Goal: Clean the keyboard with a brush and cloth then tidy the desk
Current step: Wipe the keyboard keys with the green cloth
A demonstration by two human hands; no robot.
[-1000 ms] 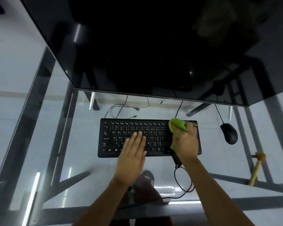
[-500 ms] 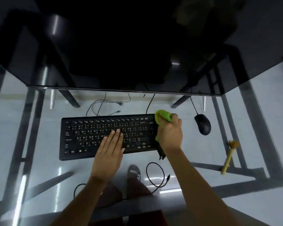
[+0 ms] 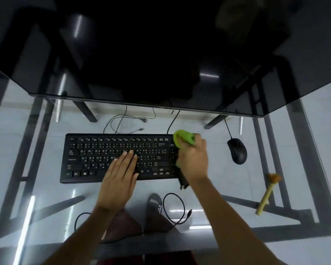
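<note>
- Keyboard point(image 3: 111, 157), black and flat, lies in the middle of the glass table point(image 3: 227, 190); its cord goes out from the far edge toward the dark monitor point(image 3: 161, 54).
- Left hand point(image 3: 120, 176) lies open on the middle keys, fingers straight and together, palm down; I judge it holds the keyboard in place.
- Right hand point(image 3: 194, 159) is closed around a green cloth point(image 3: 182, 138) at the right end of the keyboard; the cloth sticks out on the far side of the fist. A dark thing shows under the wrist, but I cannot tell what it is.
- Brush point(image 3: 267, 194) with pale wooden handle lies well apart at the right, near side of the table, and no hand touches it.
- Mouse point(image 3: 237, 151) rests just to the right of the right hand.
- Loose black cable point(image 3: 175, 207) makes a loop on the near side.
- Handling, as I judge: the cloth is soft and light, so it is good to bunch it in the fist. The keyboard is stiff but light and may slide on the smooth glass, so press it flat. Take the brush by the handle.
</note>
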